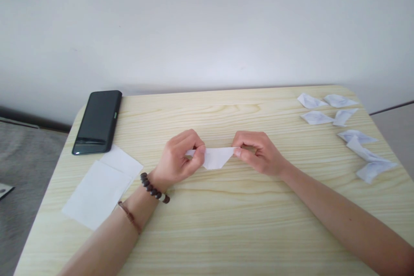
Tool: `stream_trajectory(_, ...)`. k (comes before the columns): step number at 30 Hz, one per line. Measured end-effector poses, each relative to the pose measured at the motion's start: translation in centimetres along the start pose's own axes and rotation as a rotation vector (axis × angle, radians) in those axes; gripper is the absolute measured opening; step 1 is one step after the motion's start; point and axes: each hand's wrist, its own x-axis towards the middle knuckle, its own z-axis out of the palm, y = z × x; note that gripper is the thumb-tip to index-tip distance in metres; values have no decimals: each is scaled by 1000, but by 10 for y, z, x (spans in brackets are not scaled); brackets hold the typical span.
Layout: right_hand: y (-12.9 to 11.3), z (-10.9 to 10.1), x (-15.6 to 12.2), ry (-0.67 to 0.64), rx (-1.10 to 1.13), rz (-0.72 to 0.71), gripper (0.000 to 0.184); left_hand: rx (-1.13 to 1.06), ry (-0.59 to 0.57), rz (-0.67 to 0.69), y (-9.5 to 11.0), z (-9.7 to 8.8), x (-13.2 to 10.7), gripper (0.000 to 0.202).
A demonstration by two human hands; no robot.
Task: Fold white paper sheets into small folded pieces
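Observation:
A small folded piece of white paper (217,158) is stretched between my two hands over the middle of the wooden table. Its top edge runs straight, and its lower corners slant inward. My left hand (183,155) pinches the left end between thumb and fingers, hiding part of it. At the right tip, the thumb and forefinger of my right hand (255,151) are closed on the paper. A dark bead bracelet (154,189) and a thin brown cord bracelet (130,217) circle my left wrist and forearm.
Several folded white paper pieces (315,117) lie along the right side of the table (220,233). On the left are flat white paper sheets (97,194), partly overlapping, and a black phone (97,120) beyond them. A white wall (207,30) stands behind.

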Motion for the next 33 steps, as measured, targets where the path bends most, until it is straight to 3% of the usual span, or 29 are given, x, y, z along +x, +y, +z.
stream_trajectory(7,3,-3,-2,16,110,58,18,-24,-10,-35,2,0,0,25)
stream_trajectory(13,6,-5,-2,103,130,91,23,-96,103,-137,-13,-11,-3,31)
stream_trajectory(17,5,1,-1,124,36,48,4,-130,63,-155,-12,-12,-2,31)
stream_trajectory(21,8,7,-1,117,-15,-10,31,-125,-12,-148,0,-9,1,29)
stream_trajectory(29,8,6,-2,125,-132,-60,10,-58,-23,-149,-1,-6,3,29)
stream_trajectory(33,7,6,-3,142,-151,-42,4,16,-32,-38,-2,-5,4,15)
